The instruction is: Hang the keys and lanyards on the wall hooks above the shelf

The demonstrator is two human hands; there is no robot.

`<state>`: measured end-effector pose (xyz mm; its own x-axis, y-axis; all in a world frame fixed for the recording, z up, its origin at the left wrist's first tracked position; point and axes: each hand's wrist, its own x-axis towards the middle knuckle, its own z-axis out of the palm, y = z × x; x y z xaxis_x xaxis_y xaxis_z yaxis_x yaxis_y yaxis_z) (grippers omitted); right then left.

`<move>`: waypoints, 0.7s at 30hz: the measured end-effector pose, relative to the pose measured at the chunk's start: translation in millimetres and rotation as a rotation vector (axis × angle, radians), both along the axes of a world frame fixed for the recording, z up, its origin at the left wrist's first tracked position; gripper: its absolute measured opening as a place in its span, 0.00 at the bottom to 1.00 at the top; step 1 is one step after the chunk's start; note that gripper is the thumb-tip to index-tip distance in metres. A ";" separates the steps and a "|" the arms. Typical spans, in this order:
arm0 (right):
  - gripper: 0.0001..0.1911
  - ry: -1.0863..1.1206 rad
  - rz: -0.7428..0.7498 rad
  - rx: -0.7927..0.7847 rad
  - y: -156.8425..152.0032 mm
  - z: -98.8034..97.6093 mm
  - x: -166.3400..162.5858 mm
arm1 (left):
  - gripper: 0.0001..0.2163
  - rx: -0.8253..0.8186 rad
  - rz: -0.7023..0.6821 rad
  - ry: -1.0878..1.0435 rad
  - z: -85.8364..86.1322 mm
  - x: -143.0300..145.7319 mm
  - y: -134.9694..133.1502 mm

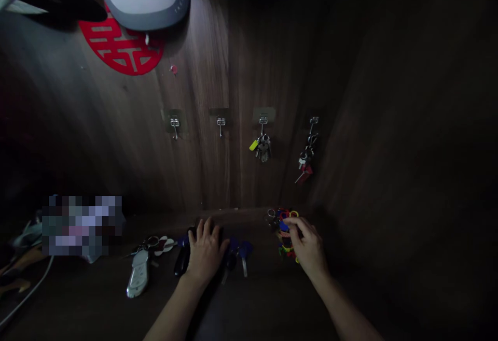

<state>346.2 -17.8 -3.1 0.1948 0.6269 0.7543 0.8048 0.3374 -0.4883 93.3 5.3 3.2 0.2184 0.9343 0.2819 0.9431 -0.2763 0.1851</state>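
Dark wood panel (241,71) behind, two key sets (263,149) on separate hooks (263,121), likely so they don't tangle; right hand (310,247) has thumb and forefinger narrow at the colourful bunch (284,225) on the ledge (268,299), probably since pieces are small, can't tell if gripped; left hand (204,253) palm-down, fingers spread, beside blue-headed keys (244,251), maybe bracing, can't tell what's underneath

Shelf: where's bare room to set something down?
Free: the shelf between the blue-headed key and the colourful bundle at the right hand. Crowded: around the left hand, from that key to the silver fob. Right of the right hand: too dark to tell.
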 end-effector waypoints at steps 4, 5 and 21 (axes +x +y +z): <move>0.11 0.156 -0.104 -0.022 3.7 -2.4 14.5 | 0.13 0.043 -0.074 -0.019 -6.4 -1.0 4.4; 0.11 0.158 -0.117 -0.045 4.7 -3.2 17.4 | 0.13 0.055 -0.091 -0.029 -7.5 -1.6 5.7; 0.05 -0.230 -0.214 -0.339 0.3 -15.0 15.9 | 0.11 -0.102 -0.629 -0.240 2.8 10.1 -5.6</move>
<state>362.2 -17.5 -18.1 0.1986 0.8094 0.5526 0.9393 0.0038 -0.3431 103.5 -0.3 6.0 0.6709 0.6748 0.3074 0.5384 -0.7284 0.4238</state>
